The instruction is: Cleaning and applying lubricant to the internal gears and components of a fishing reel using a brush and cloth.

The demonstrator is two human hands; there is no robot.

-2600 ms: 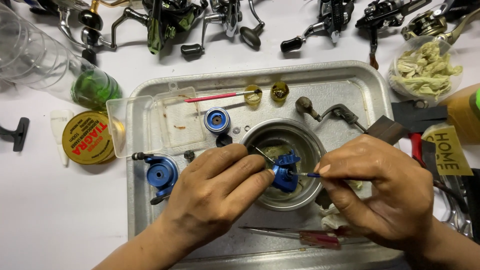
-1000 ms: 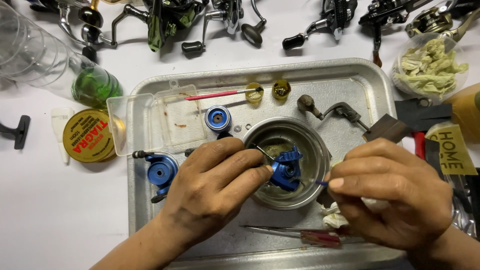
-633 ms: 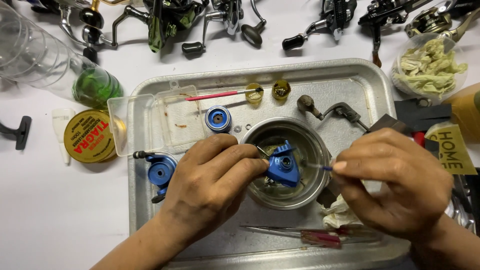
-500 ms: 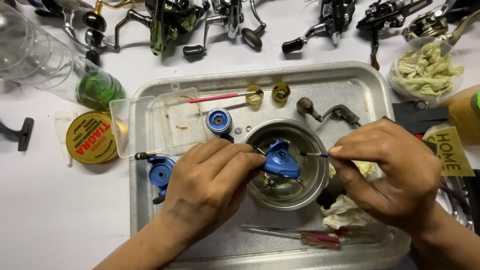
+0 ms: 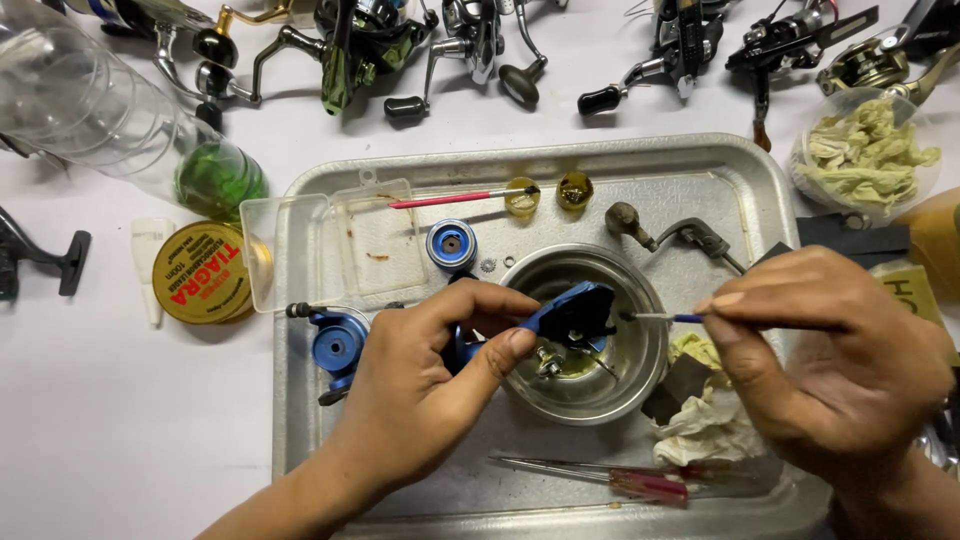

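1. The left hand [image 5: 425, 385] covers most of the blue reel body [image 5: 570, 312]; only its dark upper end shows
2. The right hand [image 5: 835, 365] hides the back of the thin brush [image 5: 665, 317] and part of the rags [image 5: 705, 425]
3. The fishing reels [image 5: 470, 40] along the counter's far side are cut off by the top edge
4. What lies in the steel bowl [image 5: 630, 370] is too small to tell

A blue reel part [image 5: 570, 312] is seen over a silver bowl [image 5: 640, 370]. A red-handled brush [image 5: 450, 198], a gold round tin [image 5: 203, 272] and a green-tinted clear bottle [image 5: 215, 180] are noted.
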